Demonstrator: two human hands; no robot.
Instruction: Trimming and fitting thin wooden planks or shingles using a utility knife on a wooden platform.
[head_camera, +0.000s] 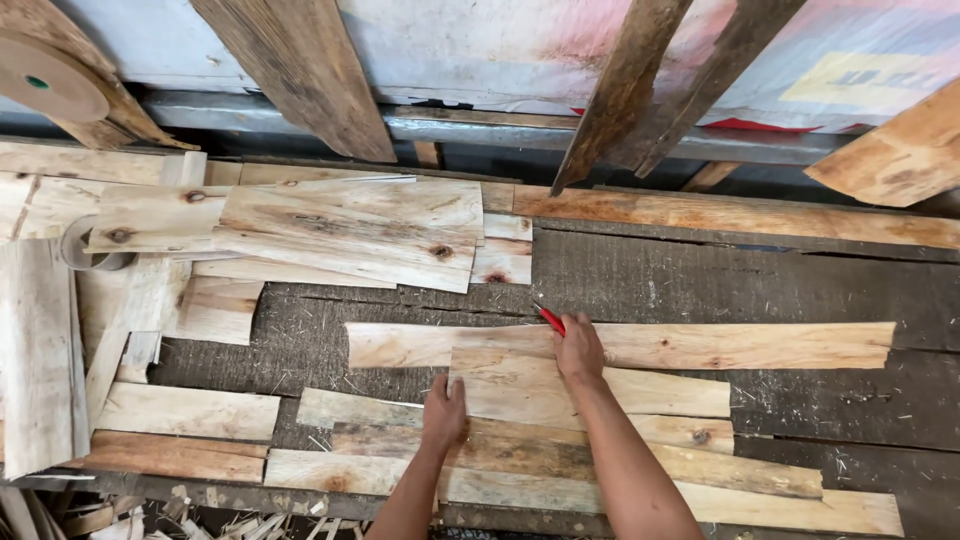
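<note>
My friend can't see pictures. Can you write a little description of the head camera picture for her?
Two bare hands work on pale wood strips laid across a dark workbench: the left hand presses flat on a short wood sheet, while the right hand holds a red marker at its top edge. More wood sheets are piled behind.

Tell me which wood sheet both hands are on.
The short pale sheet atop the front stack: left hand presses its left edge, right hand, with the red tool, its top edge.

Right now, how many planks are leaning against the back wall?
4, maybe more past the frame edges. One wide plank left of centre, two crossing planks right of centre, one pale plank at the far right.
</note>
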